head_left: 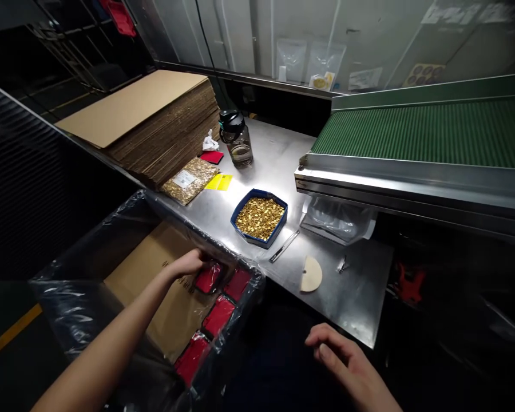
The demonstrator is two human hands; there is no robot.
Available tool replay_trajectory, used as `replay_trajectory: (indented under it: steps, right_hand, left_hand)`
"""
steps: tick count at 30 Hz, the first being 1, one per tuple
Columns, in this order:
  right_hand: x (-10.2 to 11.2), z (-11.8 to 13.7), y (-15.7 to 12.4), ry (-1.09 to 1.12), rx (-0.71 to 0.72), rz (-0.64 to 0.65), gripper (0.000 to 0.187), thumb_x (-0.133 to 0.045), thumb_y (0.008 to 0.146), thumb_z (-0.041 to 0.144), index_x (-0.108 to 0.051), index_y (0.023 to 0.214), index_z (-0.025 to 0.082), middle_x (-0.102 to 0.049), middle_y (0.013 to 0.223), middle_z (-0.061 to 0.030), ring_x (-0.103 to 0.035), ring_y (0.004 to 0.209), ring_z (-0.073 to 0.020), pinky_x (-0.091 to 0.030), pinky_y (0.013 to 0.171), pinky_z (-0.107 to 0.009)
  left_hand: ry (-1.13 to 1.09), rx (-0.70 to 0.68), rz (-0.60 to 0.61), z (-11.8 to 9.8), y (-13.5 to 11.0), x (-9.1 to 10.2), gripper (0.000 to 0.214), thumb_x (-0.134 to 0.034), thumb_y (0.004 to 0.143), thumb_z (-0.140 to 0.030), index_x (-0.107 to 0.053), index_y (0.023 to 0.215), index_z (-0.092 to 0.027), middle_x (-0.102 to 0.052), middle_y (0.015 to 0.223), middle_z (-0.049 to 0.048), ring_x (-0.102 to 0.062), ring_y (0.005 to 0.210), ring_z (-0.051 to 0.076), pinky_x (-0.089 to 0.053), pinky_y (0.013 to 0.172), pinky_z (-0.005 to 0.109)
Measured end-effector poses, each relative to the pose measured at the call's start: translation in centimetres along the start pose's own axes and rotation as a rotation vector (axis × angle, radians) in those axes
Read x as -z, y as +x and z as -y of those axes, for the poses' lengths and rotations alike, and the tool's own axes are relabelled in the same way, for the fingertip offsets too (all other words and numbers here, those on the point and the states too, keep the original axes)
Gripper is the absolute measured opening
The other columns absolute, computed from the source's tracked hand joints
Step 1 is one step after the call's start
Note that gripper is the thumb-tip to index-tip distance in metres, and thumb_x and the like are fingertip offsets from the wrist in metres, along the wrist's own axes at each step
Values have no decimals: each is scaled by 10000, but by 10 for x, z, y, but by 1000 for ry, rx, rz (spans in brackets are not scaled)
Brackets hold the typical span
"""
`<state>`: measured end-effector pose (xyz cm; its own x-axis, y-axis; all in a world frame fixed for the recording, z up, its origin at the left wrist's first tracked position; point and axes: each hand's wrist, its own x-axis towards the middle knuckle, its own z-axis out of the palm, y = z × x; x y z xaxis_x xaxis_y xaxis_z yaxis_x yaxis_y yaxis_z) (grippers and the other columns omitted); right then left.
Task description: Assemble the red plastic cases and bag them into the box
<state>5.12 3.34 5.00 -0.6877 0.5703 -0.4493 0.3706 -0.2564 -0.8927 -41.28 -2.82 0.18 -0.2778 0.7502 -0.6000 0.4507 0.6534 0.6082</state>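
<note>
My left hand [187,264] reaches down into a plastic-lined box [83,309], its fingers closed on the edge of a red plastic-wrapped pack [208,278]. Several similar packs stand in a row along the box's near right wall, among them one red pack [219,315] in the middle and another [191,357] closer to me. Brown cardboard [158,297] covers the rest of the box floor. Off the table's front edge hovers my right hand [345,363], holding nothing, its fingers loosely bent and the thumb apart.
On the metal table [278,137] sit a blue tray [269,242] of gold pieces, a cutter knife [284,246], a pale half-round disc [311,274], a water bottle [237,140] and a bag of gold pieces [189,180]. Stacked cardboard [154,123] stands left; a green conveyor [429,131] juts in right.
</note>
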Motion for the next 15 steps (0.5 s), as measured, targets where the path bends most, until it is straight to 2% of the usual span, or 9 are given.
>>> replay_trajectory:
  steps: [2, 5, 6, 8, 11, 13, 15]
  right_hand:
    - [-2, -8, -7, 10, -35, -50, 407, -570, 940, 630, -758, 980, 272, -677, 1035, -52, -649, 887, -215, -522, 872, -300]
    - [-6, -22, -18, 62, -105, -139, 471, -573, 914, 686, -782, 971, 267, -695, 1008, -59, -657, 850, -220, -531, 849, -307]
    - [-7, -26, -21, 87, -132, -176, 487, -578, 904, 701, -787, 968, 266, -698, 981, -59, -656, 844, -224, -532, 839, -307]
    - [-10, -33, -24, 136, -181, -243, 500, -593, 886, 717, -792, 958, 263, -688, 900, -51, -646, 829, -229, -529, 821, -308]
    - [-14, -36, -20, 170, -201, -292, 508, -597, 874, 723, -790, 938, 258, -659, 826, -43, -624, 812, -233, -524, 804, -318]
    - [-13, -34, -14, 158, -177, -268, 510, -583, 881, 721, -782, 921, 253, -650, 824, -44, -616, 808, -234, -528, 795, -324]
    - [-9, -32, -10, 118, -128, -205, 498, -569, 899, 702, -768, 915, 246, -643, 827, -42, -611, 795, -228, -533, 785, -326]
  left_hand:
    - [-30, 10, -88, 14, 11, -12, 498, -749, 723, -576, -722, 975, -147, -787, 1014, 108, -714, 1035, 304, -538, 996, 476]
    - [-57, 33, -178, 31, 3, -21, 689, -721, 660, -701, -693, 1070, -149, -773, 1144, 136, -687, 1136, 347, -544, 1008, 433]
    - [-54, 56, -195, 36, -4, -23, 719, -738, 618, -717, -689, 1061, -154, -778, 1123, 141, -696, 1110, 361, -567, 963, 431]
    - [-37, 125, -216, 42, -16, -33, 714, -754, 562, -738, -686, 971, -157, -789, 936, 137, -736, 940, 379, -609, 784, 434]
    - [-26, 184, -214, 41, -27, -55, 663, -676, 658, -742, -669, 953, -149, -743, 735, 94, -732, 693, 329, -569, 574, 383]
    - [-9, 172, -221, 34, -30, -67, 652, -630, 715, -724, -667, 1006, -142, -744, 756, 94, -727, 690, 314, -550, 563, 367]
    - [33, 146, -234, 22, -35, -66, 650, -630, 708, -717, -682, 1019, -149, -764, 834, 115, -733, 778, 331, -554, 609, 371]
